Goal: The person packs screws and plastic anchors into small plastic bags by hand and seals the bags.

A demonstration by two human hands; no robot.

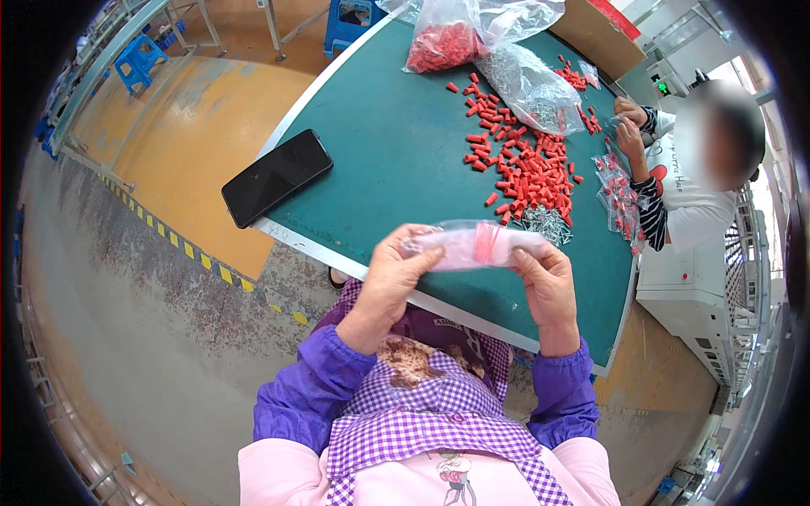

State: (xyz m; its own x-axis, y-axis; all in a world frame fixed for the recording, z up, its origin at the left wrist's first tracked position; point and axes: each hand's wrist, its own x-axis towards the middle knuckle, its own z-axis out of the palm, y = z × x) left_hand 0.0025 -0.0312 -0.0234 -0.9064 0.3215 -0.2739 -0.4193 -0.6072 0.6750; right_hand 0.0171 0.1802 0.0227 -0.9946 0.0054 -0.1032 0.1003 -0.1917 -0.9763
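Note:
Between my two hands is a bundle of clear plastic bags [460,248] with a red band [486,243] wrapped around its middle. My left hand [393,271] pinches one end, thumb on top. At the other end, my right hand [549,285] grips with thumb and fingers. The bundle is held above the near edge of the green table [371,169]. Just beyond it lie a small heap of silver screws [545,224] and a large spread of red plastic caps [536,173].
A black phone [278,177] lies at the table's left edge. Farther back are a bag of red caps [445,45] and a bag of screws [531,88]. At right, a co-worker's hands [629,126] handle something small near filled small bags [620,198]. A cardboard box [595,38] stands behind.

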